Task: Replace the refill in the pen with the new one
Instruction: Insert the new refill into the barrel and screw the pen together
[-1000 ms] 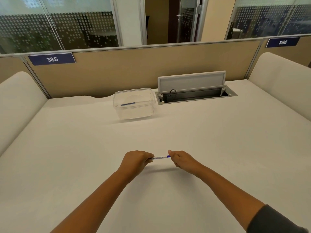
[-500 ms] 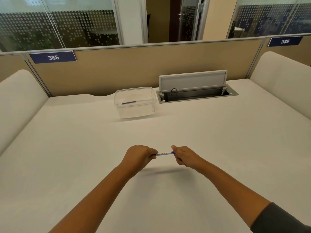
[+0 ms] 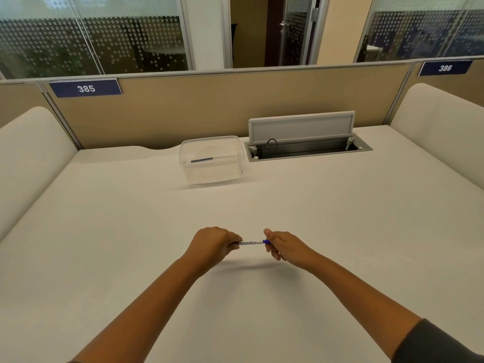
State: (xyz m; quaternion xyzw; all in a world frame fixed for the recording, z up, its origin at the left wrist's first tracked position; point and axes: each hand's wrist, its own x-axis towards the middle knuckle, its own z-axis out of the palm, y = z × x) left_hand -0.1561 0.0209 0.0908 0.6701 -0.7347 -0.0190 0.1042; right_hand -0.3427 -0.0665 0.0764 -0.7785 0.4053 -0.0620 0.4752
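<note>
A white pen (image 3: 250,242) with black lettering and a blue end lies level between my two hands, a little above the desk (image 3: 131,231). My left hand (image 3: 213,246) is closed around its left end. My right hand (image 3: 284,246) pinches the blue right end. Both tips of the pen are hidden by my fingers. Farther back, a thin blue refill (image 3: 201,160) lies inside a clear plastic box (image 3: 212,176).
An open cable hatch (image 3: 306,149) with a raised grey lid sits in the desk to the right of the box. A tan partition (image 3: 222,106) closes the far side. Cream padded dividers (image 3: 28,158) flank the desk on both sides.
Both hands and the pen have drifted slightly away from me and a little right in view. The grip on the pen looks the same.
</note>
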